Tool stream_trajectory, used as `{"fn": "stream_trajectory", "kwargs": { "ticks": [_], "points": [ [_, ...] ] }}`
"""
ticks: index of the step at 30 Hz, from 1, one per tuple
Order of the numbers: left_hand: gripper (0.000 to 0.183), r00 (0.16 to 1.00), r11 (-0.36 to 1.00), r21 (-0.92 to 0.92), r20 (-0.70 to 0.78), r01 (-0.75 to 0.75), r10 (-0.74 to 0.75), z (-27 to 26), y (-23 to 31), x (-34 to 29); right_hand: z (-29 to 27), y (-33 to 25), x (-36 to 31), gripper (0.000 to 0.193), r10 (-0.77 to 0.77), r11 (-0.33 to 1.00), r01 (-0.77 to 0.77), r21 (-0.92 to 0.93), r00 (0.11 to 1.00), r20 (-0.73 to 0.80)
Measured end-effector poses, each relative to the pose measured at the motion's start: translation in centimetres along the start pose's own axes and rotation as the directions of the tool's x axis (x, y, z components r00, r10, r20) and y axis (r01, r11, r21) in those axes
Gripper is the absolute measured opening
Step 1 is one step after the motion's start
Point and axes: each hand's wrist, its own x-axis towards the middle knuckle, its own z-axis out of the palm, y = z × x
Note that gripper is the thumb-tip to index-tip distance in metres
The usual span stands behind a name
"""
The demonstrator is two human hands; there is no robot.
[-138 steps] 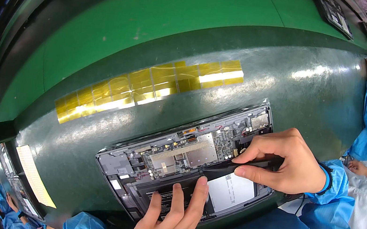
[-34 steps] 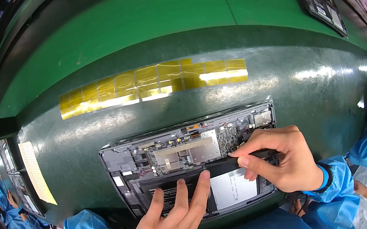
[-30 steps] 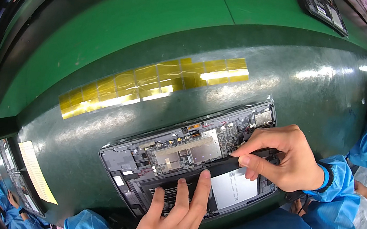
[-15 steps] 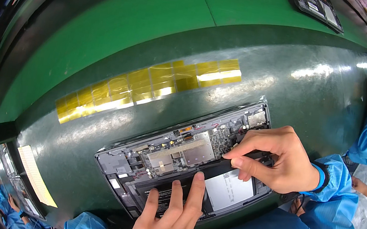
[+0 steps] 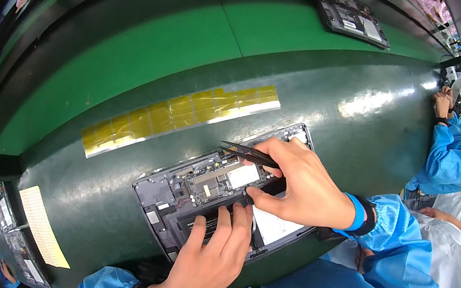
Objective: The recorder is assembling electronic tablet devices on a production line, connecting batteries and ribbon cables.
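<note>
A person in a blue smock works over an opened portable computer (image 5: 154, 193), which lies tilted on a dark green bench (image 5: 362, 140), its far right corner higher in view than its left. The left hand (image 5: 209, 254) reaches in from the lower left, palm down, its fingers slightly apart and gently bent, their tips resting along the upper part of the black battery (image 5: 185, 224). It grips nothing; its thumb is out of sight.

The right hand (image 5: 313, 186) comes across from the right with the wrist, in a blue band (image 5: 359, 214), raised above the machine's right side. Its index finger curls forward around black tweezers (image 5: 262, 157), held in the hand with their two tips narrowly parted and pointing left over the computer's far edge; whether they touch anything there cannot be told. The thumb reaches down separately to the lower edge of the circuit board (image 5: 207, 188), near the left fingertips. Part of a pale panel (image 5: 272, 229) shows beneath the palm.

Beyond the computer, a strip of yellow film squares (image 5: 172, 114) runs along the bench; at far right, a co-worker's blue sleeve (image 5: 449, 156) stretches toward the bench edge.
</note>
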Motion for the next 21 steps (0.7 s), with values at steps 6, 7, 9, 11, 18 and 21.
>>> {"fn": "stream_trajectory", "kwargs": {
  "ticks": [6,7,9,11,18,21],
  "points": [
    [0.061,0.999,0.999,0.014,-0.044,-0.030,0.030,0.9,-0.1,-0.6,0.3,-0.9,0.1,0.035,0.071,0.997,-0.071,-0.025,0.997,-0.022],
    [0.061,0.998,1.000,0.016,-0.050,-0.025,0.026,1.0,-0.1,-0.7,0.5,-1.0,0.1,0.033,0.091,0.996,-0.091,-0.012,0.996,-0.023],
    [0.060,0.998,0.999,0.028,-0.044,-0.037,0.038,1.1,-0.1,-0.7,0.7,-0.9,0.2,0.032,0.086,0.996,-0.087,-0.028,0.996,-0.024],
    [0.060,0.998,0.999,0.022,-0.051,-0.036,0.037,1.1,0.0,-0.8,0.8,-0.7,0.1,0.032,0.088,0.995,-0.089,-0.042,0.996,-0.024],
    [0.061,0.997,0.999,0.008,-0.063,-0.036,0.036,1.0,-0.1,-0.7,0.4,-1.1,0.0,0.026,0.117,0.989,-0.112,0.093,0.992,-0.049],
    [0.061,0.997,1.000,0.005,-0.066,-0.030,0.030,1.0,-0.1,-0.6,0.5,-1.1,0.1,0.028,0.131,0.990,-0.129,0.050,0.990,-0.046]
  ]
}}
